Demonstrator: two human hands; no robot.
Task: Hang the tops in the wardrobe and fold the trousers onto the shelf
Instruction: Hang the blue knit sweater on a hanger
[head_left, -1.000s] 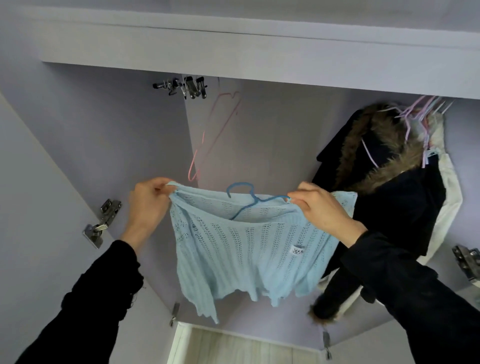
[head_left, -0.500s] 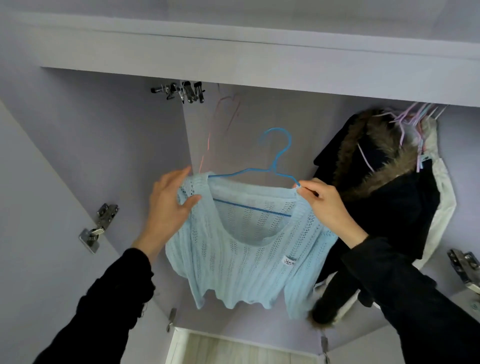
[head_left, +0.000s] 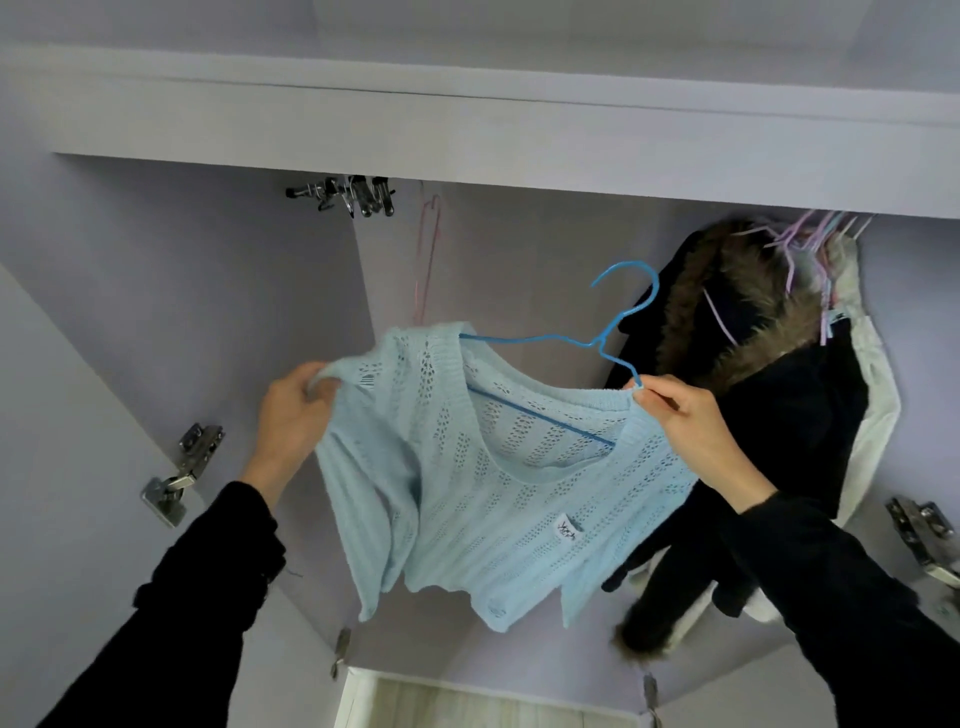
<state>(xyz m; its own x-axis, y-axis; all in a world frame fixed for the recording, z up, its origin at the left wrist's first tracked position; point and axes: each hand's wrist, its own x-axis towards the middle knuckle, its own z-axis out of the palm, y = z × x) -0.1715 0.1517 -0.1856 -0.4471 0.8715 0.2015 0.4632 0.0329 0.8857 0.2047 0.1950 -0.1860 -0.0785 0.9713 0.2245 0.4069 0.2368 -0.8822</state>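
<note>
We hold a light blue knitted top (head_left: 483, 467) up inside the open wardrobe (head_left: 208, 291). Our left hand (head_left: 293, 410) grips the left shoulder of the top, with the fingers curled round the fabric. Our right hand (head_left: 685, 421) pinches the right shoulder together with the end of the blue hanger (head_left: 597, 338), which sits inside the neckline, its hook free in the air. Just beside, on the right, hangs a dark coat (head_left: 769, 395) with a fur collar.

Lighting: soft, even, cool daylight; wardrobe (head_left: 156, 270) interior dimmer. Shadows faint. No glare. Focus mostly sharp, slight softness. Wide-angle bending was strong at the edges.
</note>
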